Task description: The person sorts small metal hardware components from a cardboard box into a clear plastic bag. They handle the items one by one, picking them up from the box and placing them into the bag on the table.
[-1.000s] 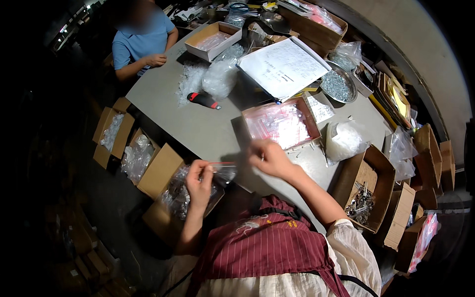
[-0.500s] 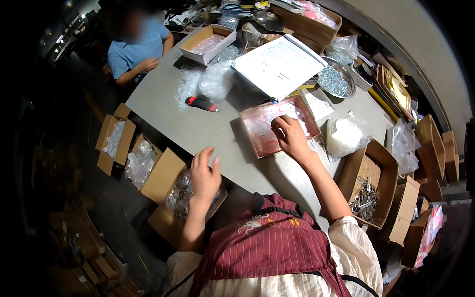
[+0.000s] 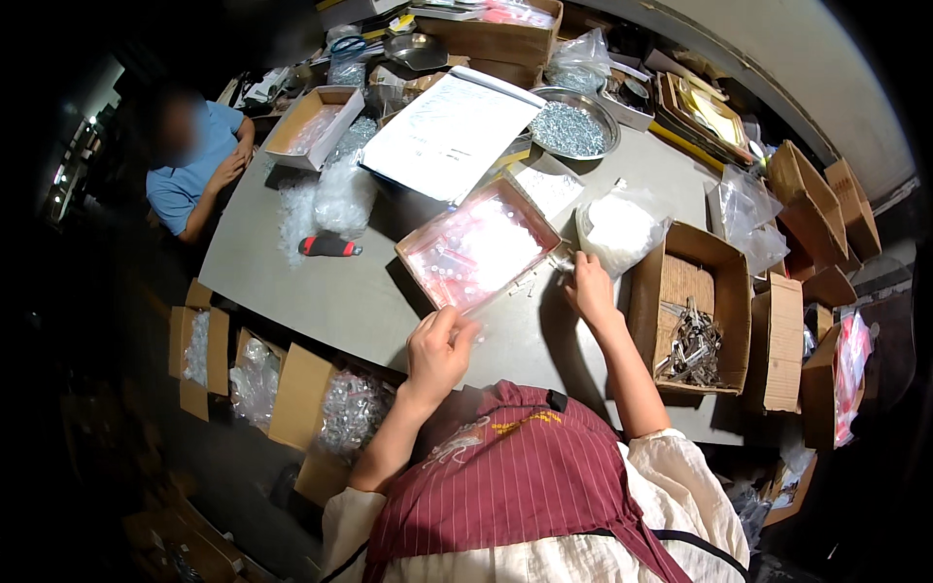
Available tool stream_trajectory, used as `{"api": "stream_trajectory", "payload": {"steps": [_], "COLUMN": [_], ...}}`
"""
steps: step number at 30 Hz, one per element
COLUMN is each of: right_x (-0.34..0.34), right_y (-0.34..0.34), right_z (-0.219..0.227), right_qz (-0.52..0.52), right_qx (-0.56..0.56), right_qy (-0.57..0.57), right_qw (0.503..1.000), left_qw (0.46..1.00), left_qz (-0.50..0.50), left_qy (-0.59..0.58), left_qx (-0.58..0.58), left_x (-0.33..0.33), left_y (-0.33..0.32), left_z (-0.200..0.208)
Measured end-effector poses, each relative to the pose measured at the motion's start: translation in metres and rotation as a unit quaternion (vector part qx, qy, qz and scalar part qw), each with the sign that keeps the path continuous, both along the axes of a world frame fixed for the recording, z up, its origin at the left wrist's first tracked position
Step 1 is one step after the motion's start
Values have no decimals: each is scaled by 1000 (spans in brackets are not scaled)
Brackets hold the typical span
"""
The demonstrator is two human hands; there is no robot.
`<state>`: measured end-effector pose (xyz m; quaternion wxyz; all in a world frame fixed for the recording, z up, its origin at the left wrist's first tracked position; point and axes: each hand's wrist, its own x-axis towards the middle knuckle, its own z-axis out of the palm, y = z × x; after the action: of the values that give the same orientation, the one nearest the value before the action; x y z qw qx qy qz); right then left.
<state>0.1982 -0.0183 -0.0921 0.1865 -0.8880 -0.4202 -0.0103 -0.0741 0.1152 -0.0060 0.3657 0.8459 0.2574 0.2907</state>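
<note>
A shallow cardboard box (image 3: 409, 276) lined with pink lies at the middle of the table, with small clear and white pieces inside. My left hand (image 3: 439, 358) is at its near left corner, fingers bent together around something small and see-through that I cannot make out. To the right of the box, my right hand (image 3: 589, 289) is low over the table with its fingertips pinched. Small white pieces (image 3: 525, 286) lie by the box's near right edge, close to those fingertips. A clear bag of white pieces (image 3: 622, 231) stands just beyond my right hand.
An open carton of metal parts (image 3: 692, 342) is at the right. A clipboard with paper (image 3: 452, 131) and a metal bowl of small parts (image 3: 573, 124) lie farther back. A red and black cutter (image 3: 329, 247) rests at left. A person in blue (image 3: 197, 160) sits across the far left edge.
My right hand has come out of the pink-lined box to the table on its right. My left hand has moved to the box's near corner and its fingers have closed. The view has shifted.
</note>
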Motion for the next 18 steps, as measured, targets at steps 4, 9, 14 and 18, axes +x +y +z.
{"api": "stream_trajectory", "payload": {"steps": [4,9,14,18], "right_x": [11,11,-6,-20], "right_y": [7,22,2,-19], "right_z": [-25,-37,-38,-36], "right_qz": [-47,23,53,7], "right_qx": [-94,-48,-95,-83], "right_qy": [-20,-78,-106,-91], "right_qw": [994,996,988,992], "left_qw": [994,994,996,998], "left_qz": [30,-14,-69,-53], "left_qy": [15,-81,-21,2], "left_qx": [-101,-76,-53,35], "left_x": [4,21,17,21], "left_y": [-6,-8,-11,-19], "left_z": [9,2,-21,-22]}}
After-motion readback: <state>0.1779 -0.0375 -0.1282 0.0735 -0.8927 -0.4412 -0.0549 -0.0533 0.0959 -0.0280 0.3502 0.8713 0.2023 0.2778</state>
